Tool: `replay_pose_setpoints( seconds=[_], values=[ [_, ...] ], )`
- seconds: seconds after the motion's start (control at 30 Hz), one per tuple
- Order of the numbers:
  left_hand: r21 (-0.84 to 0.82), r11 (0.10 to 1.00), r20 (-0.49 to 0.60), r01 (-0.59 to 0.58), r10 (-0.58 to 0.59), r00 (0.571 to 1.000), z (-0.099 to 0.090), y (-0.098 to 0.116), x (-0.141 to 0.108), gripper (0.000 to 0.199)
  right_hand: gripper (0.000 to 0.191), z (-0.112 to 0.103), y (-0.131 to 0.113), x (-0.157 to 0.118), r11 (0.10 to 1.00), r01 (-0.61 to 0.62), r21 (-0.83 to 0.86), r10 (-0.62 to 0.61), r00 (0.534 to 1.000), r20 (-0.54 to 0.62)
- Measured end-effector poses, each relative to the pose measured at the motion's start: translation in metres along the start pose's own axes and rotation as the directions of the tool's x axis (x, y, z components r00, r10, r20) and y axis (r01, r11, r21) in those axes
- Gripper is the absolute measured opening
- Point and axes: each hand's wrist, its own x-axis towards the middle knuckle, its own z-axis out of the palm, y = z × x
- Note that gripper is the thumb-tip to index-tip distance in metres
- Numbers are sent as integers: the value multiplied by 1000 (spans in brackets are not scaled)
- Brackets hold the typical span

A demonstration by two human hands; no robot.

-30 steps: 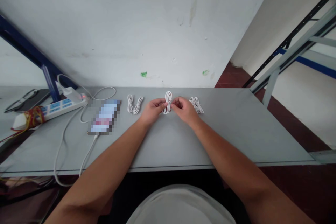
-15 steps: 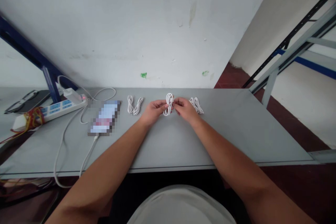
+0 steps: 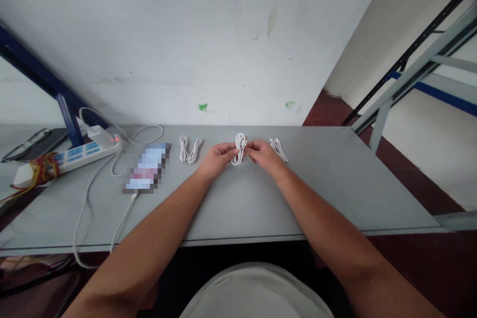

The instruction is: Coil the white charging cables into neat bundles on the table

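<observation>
The left hand (image 3: 218, 160) and right hand (image 3: 264, 155) were nearly closed, and their fingers pinched a looped white cable (image 3: 239, 150) near the far edge of the worktop (image 3: 335, 179). One folded cable (image 3: 189, 149) already lay to its left, another folded cable (image 3: 278, 150) to its right.

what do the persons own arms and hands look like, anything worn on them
Both are bare, with no sleeves, gloves, watch or bands showing on the left forearm, right forearm, left hand or right hand. Any small rings would be too small to tell. The only clothing in view is what looks like a pale shirt front below the table edge.
</observation>
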Motion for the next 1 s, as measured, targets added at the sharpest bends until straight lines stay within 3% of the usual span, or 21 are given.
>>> replay_pose_setpoints(
  seconds=[0.2,0.4,0.57,0.67,0.83,1.0],
  values=[
    [-45,998,24,31,-30,999,1,0,1,37,28,0,2,0,998,-10,-60,8,1000,-28],
    [-228,960,93,162,-144,985,2,3,-1,39,30,-5,2,2,996,0,-94,-3,999,-35],
    [-237,939,152,249,-217,964,3,9,-5,45,29,-6,2,2,984,67,-168,-85,992,-98],
    [-175,958,155,229,-203,967,6,8,-6,54,27,-6,2,1,971,71,-228,-105,985,-138],
    [-15,995,70,103,-101,992,10,1,-4,58,23,-4,3,2,966,90,-244,-128,981,-145],
    [-94,990,115,100,-89,989,16,9,-8,67,19,5,7,2,973,23,-228,-61,985,-160]
  ],
)
